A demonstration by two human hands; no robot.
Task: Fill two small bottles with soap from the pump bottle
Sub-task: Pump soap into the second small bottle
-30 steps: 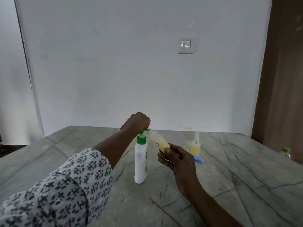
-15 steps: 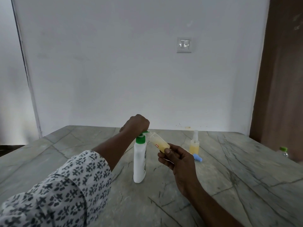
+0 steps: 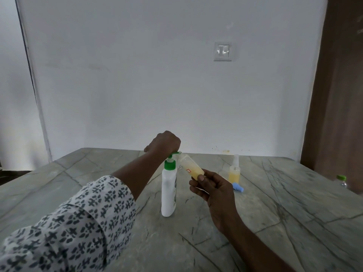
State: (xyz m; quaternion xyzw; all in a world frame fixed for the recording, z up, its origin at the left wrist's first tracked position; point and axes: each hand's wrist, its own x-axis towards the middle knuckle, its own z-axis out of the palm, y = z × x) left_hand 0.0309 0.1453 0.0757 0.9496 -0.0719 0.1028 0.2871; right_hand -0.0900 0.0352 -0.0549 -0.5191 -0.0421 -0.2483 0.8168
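Observation:
A white pump bottle [image 3: 168,193] with a green pump head stands upright on the marble table [image 3: 275,222]. My left hand [image 3: 164,143] sits curled on top of the pump head. My right hand [image 3: 211,186] holds a small clear bottle [image 3: 191,168] by its base, tilted so its open mouth meets the green spout. Yellow soap fills its lower part. A second small bottle [image 3: 234,173] with yellow soap and a clear spray top stands farther right on the table.
A small blue cap [image 3: 238,187] lies on the table beside the second bottle. At the far right edge stands a clear bottle with a green cap [image 3: 341,181]. A white wall with a switch is behind the table; a brown door is on the right.
The pump head sits slightly higher than half a second ago, with my left hand still on it. The small bottle stays at the spout. The view shifted a little.

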